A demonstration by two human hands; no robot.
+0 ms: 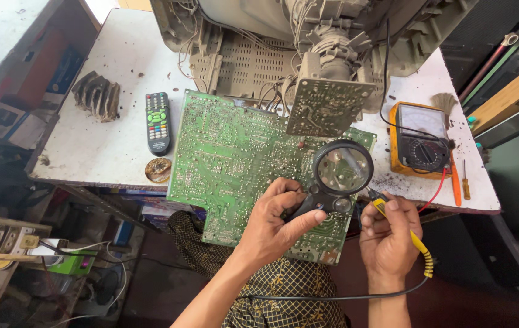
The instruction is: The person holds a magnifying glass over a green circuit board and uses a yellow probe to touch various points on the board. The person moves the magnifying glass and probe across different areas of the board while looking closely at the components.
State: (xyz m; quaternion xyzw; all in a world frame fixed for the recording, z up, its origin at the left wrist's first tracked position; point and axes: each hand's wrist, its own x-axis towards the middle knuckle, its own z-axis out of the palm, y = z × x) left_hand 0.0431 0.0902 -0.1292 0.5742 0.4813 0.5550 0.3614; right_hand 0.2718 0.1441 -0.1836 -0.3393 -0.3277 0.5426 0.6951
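A large green circuit board (229, 158) lies solder side up, hanging over the front edge of the white table (113, 140). My left hand (274, 225) grips the black handle of a round magnifying glass (343, 168) held over the board's right part. My right hand (387, 234) holds a yellow test probe (419, 243) like a pen, its tip pointing at the board just under the lens. The probe's black lead runs down past my wrist. A red lead (434, 193) runs up to the orange multimeter (420, 140).
An opened tube television chassis (308, 54) with a small neck board stands at the table's back. A black remote (158, 123), a round tape roll (158, 170), a ribbed dusty part (96, 95), a brush and orange screwdrivers (456, 182) lie around. Cluttered shelves stand left.
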